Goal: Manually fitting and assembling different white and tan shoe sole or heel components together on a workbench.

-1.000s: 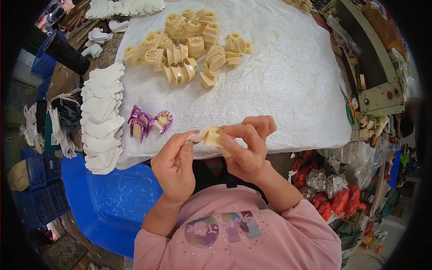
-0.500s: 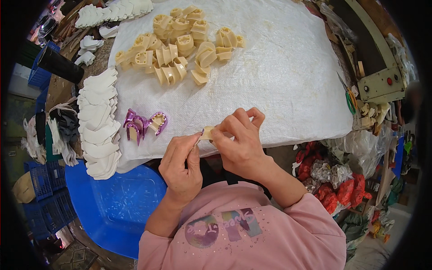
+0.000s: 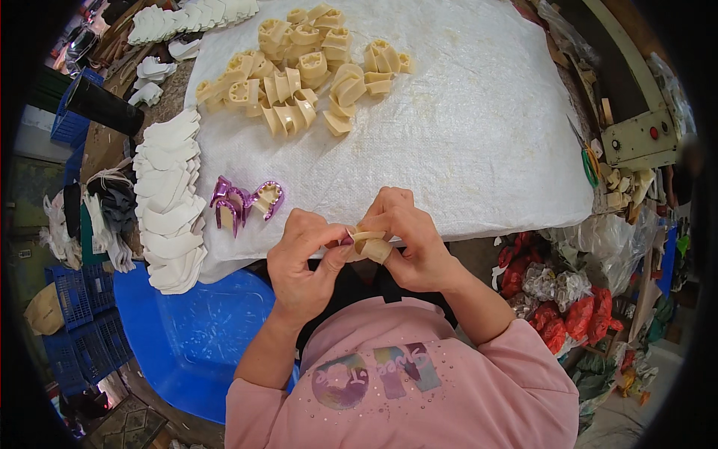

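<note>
Between my two hands, just off the near edge of the white-covered worktable, is a cream plastic shoe heel (image 3: 376,250). My left hand (image 3: 305,257) pinches its left side between thumb and fingers, where a small bit of purple shows. My right hand (image 3: 416,241) grips the other side with bent fingers. Part of the heel is hidden behind the fingers. To the left of my hands lie several heels with shiny purple covering (image 3: 267,198), their cream hollow faces showing. Farther back is a loose pile of bare cream heels (image 3: 313,69).
Overlapping white cut pieces (image 3: 170,213) line the table's left side. A blue basin (image 3: 196,329) sits below the left edge. Green-handled scissors (image 3: 590,166) lie at the right edge, near a machine (image 3: 639,141). Red plastic bags (image 3: 580,314) are heaped lower right.
The heel has been turned between my hands, so more of its curved side shows. Both hands have come slightly nearer to my body. The heels on the table lie as before.
</note>
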`<action>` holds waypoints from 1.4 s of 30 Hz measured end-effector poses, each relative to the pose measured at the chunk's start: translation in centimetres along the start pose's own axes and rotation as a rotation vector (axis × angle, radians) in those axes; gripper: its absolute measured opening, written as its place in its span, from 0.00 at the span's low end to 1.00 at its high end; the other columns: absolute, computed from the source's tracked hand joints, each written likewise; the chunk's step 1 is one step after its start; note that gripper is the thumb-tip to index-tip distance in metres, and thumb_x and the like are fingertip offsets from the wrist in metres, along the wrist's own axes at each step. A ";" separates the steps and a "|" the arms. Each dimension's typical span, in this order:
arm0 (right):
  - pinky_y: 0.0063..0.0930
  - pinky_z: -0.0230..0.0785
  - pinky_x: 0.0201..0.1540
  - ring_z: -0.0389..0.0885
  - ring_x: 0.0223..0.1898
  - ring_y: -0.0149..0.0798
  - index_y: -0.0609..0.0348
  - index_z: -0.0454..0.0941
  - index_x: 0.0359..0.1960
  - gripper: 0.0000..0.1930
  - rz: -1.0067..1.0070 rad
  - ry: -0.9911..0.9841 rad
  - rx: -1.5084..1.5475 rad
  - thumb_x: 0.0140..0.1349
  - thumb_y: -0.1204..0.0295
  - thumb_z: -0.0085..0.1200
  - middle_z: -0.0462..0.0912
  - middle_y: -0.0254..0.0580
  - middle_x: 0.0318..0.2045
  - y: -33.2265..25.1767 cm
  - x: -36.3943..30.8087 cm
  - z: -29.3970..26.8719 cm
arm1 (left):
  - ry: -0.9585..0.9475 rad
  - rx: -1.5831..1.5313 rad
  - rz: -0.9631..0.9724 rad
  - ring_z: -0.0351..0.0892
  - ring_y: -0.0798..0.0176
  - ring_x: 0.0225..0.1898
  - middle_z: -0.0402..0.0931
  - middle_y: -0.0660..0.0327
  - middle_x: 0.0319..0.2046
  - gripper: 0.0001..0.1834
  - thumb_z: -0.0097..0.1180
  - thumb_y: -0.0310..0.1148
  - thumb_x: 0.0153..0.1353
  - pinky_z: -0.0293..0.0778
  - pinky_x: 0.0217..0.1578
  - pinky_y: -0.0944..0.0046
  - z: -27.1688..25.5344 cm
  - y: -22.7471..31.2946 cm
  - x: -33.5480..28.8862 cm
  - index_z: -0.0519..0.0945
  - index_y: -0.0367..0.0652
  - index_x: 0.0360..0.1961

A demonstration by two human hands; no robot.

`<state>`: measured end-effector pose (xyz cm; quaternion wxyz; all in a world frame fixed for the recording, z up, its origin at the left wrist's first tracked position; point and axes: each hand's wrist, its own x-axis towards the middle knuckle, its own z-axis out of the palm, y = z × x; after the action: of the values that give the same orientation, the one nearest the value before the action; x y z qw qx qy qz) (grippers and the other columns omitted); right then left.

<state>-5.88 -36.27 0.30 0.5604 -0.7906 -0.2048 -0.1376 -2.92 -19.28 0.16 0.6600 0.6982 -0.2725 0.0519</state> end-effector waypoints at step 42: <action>0.32 0.71 0.51 0.75 0.48 0.37 0.69 0.70 0.46 0.13 0.589 0.264 0.841 0.68 0.71 0.38 0.76 0.51 0.48 -1.8 -3.1 0.7 | -0.134 0.578 0.462 0.70 0.59 0.25 0.69 0.57 0.28 0.08 0.57 0.17 0.41 0.65 0.21 0.64 1.8 0.7 -0.2 0.70 0.39 0.20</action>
<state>-9.48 -35.62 0.18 0.8651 -0.4974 0.0608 0.0212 -3.91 -20.87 0.45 0.3872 0.7776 -0.4397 0.2283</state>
